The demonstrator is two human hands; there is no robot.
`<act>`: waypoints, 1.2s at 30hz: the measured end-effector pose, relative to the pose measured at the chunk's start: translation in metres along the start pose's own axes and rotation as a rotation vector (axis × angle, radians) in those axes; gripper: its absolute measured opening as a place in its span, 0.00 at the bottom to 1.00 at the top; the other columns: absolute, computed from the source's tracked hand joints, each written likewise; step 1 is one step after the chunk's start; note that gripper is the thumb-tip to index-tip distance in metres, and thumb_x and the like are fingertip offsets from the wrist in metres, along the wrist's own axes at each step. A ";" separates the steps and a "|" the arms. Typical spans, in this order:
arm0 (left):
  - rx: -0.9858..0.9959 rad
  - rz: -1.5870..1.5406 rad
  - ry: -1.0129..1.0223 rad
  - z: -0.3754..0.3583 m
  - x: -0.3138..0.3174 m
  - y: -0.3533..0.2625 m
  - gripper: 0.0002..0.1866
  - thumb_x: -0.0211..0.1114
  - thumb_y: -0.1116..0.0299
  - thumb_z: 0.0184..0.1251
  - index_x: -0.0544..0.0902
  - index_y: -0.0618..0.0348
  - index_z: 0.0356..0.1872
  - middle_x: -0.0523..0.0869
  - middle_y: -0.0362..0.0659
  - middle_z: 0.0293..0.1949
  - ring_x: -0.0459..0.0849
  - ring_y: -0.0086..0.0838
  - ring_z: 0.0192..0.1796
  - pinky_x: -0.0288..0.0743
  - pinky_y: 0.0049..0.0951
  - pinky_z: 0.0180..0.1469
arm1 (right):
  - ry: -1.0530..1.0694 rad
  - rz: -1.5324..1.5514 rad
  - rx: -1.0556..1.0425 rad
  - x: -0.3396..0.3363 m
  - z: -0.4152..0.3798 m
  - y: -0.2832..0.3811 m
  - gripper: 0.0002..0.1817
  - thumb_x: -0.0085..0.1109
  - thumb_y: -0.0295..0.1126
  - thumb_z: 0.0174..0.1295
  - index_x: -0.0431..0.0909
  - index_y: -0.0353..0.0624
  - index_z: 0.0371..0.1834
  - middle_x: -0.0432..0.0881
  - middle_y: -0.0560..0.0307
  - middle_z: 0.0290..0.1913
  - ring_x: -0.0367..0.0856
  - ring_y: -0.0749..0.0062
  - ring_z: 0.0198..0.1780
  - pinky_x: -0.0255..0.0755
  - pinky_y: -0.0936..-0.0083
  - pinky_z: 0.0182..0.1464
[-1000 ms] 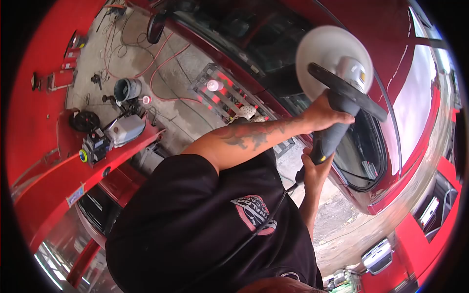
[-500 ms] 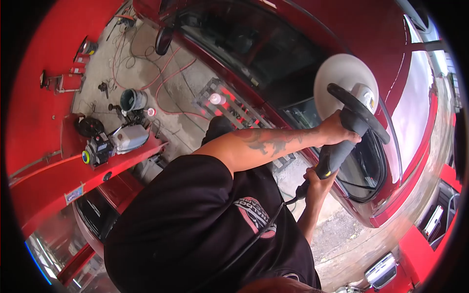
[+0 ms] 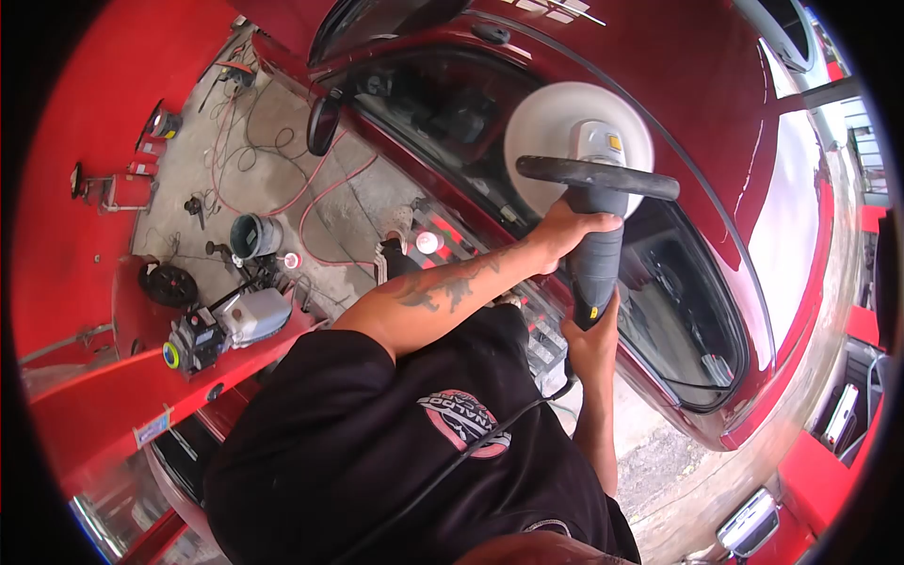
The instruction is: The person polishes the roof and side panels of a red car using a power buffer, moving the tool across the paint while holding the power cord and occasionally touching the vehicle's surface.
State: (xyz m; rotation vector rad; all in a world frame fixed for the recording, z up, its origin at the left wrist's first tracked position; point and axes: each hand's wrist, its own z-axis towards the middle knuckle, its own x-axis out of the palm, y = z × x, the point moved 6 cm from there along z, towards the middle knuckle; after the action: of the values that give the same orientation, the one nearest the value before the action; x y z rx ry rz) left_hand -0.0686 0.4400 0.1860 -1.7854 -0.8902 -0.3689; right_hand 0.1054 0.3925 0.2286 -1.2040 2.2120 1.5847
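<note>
Both my hands hold a car polisher [image 3: 596, 254] with a round white pad [image 3: 537, 141] and a black loop handle. My left hand [image 3: 573, 231], on the tattooed arm, is wrapped round the body just behind the loop handle. Lower down, my right hand [image 3: 593, 339] grips the rear end, its fingers partly hidden. The pad overlaps the roof edge and side windows of a dark red car [image 3: 687, 113] in this view. From the polisher's rear, a black cord [image 3: 471, 450] runs across my black shirt [image 3: 377, 471].
Beside the car stands a low rack or cart [image 3: 452, 247] bearing a pale bottle [image 3: 428, 243]. Red hoses [image 3: 315, 193] and cables lie over the concrete floor. A dark bucket [image 3: 254, 237] and a machine with a pale tank [image 3: 256, 315] are at the left, near a red wall [image 3: 75, 113].
The polisher has moved left along the car, from the rear roof area toward the side windows, and has swung more upright in view. Both hands keep their grip.
</note>
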 end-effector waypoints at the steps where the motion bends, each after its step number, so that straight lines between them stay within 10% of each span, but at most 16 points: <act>1: -0.004 -0.013 0.003 0.000 -0.020 -0.011 0.38 0.81 0.62 0.54 0.74 0.61 0.66 0.84 0.44 0.55 0.83 0.31 0.57 0.77 0.37 0.63 | -0.009 -0.009 -0.022 0.017 0.004 0.012 0.52 0.66 0.27 0.52 0.51 0.33 0.82 0.86 0.37 0.45 0.88 0.53 0.47 0.78 0.65 0.53; 3: 0.003 -0.028 0.003 -0.004 -0.056 -0.041 0.38 0.81 0.62 0.54 0.74 0.62 0.66 0.84 0.45 0.55 0.83 0.31 0.58 0.76 0.37 0.64 | -0.025 -0.033 -0.062 0.054 0.011 0.038 0.48 0.68 0.26 0.53 0.56 0.33 0.80 0.86 0.46 0.46 0.84 0.66 0.45 0.78 0.69 0.51; 12: -0.015 -0.110 -0.058 -0.001 -0.210 -0.151 0.32 0.80 0.64 0.55 0.78 0.61 0.60 0.85 0.41 0.48 0.85 0.27 0.49 0.81 0.33 0.55 | 0.020 -0.132 0.074 0.198 0.042 0.158 0.51 0.69 0.25 0.51 0.53 0.37 0.81 0.85 0.44 0.49 0.84 0.61 0.48 0.77 0.65 0.56; 15: 0.014 -0.069 -0.098 0.002 -0.253 -0.183 0.30 0.80 0.64 0.55 0.78 0.61 0.58 0.86 0.42 0.46 0.85 0.27 0.47 0.82 0.34 0.52 | 0.088 -0.107 0.074 0.245 0.058 0.174 0.52 0.70 0.27 0.52 0.52 0.35 0.81 0.85 0.42 0.50 0.84 0.58 0.50 0.76 0.66 0.57; 17: 0.042 0.042 -0.098 0.008 -0.274 -0.205 0.31 0.81 0.64 0.54 0.78 0.61 0.58 0.86 0.42 0.46 0.86 0.28 0.46 0.83 0.34 0.51 | 0.065 0.007 -0.045 0.276 0.068 0.183 0.55 0.71 0.32 0.54 0.48 0.39 0.83 0.84 0.26 0.55 0.87 0.38 0.56 0.78 0.58 0.58; 36: 0.223 0.716 -0.177 0.045 -0.283 -0.302 0.29 0.80 0.68 0.54 0.79 0.65 0.57 0.86 0.46 0.47 0.88 0.31 0.45 0.84 0.34 0.48 | 0.111 0.728 -0.143 0.391 0.139 0.206 0.47 0.69 0.22 0.51 0.55 0.40 0.77 0.80 0.56 0.45 0.82 0.73 0.47 0.78 0.70 0.52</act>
State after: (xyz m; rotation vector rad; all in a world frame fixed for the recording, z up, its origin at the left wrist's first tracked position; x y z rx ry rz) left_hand -0.4845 0.4190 0.1956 -1.8101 -0.3409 0.3408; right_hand -0.3371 0.3351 0.1026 -0.5213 2.8492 1.9700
